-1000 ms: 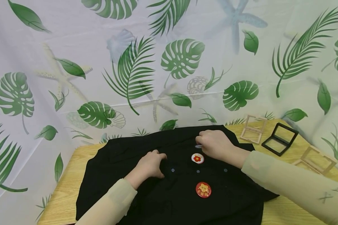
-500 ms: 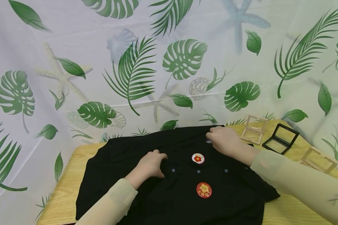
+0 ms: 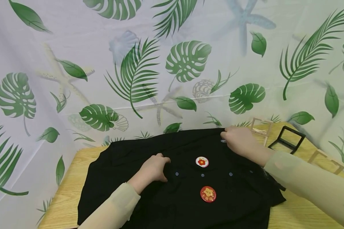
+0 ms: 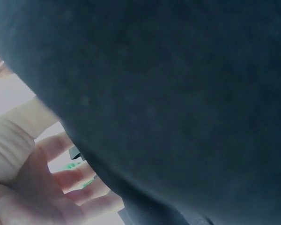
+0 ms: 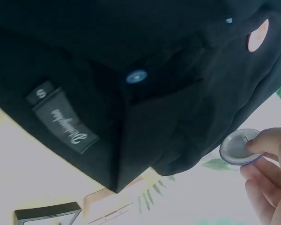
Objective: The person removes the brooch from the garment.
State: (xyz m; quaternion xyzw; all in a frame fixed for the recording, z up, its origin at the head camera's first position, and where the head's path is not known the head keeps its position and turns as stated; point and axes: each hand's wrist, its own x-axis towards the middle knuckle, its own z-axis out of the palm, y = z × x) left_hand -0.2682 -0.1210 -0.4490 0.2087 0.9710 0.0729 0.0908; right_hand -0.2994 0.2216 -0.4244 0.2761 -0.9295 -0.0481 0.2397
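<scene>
A black button-up shirt (image 3: 111, 178) lies spread on the wooden table. My right hand (image 3: 242, 140) pinches a round pin badge (image 5: 235, 147) between thumb and fingers, above the shirt's upper right part. In the right wrist view the badge's silver back faces the camera. My left hand (image 3: 152, 168) rests on the middle of the shirt, thumb and fingers apart; dark cloth covers much of the left wrist view. On the shirt are a white badge with a red flower (image 3: 202, 162) and a red badge with a yellow star (image 3: 208, 194).
Two light wooden-coloured frames (image 3: 326, 160) and a black frame (image 3: 289, 140) stand open at the table's right. A leaf-patterned curtain (image 3: 189, 105) hangs behind the table (image 3: 60, 197). The right wrist view shows the shirt's neck label (image 5: 65, 123) and a blue button (image 5: 136, 76).
My right hand has moved right and slightly away from me with the pin badge, toward the shirt's far right edge. The left hand has stayed in place.
</scene>
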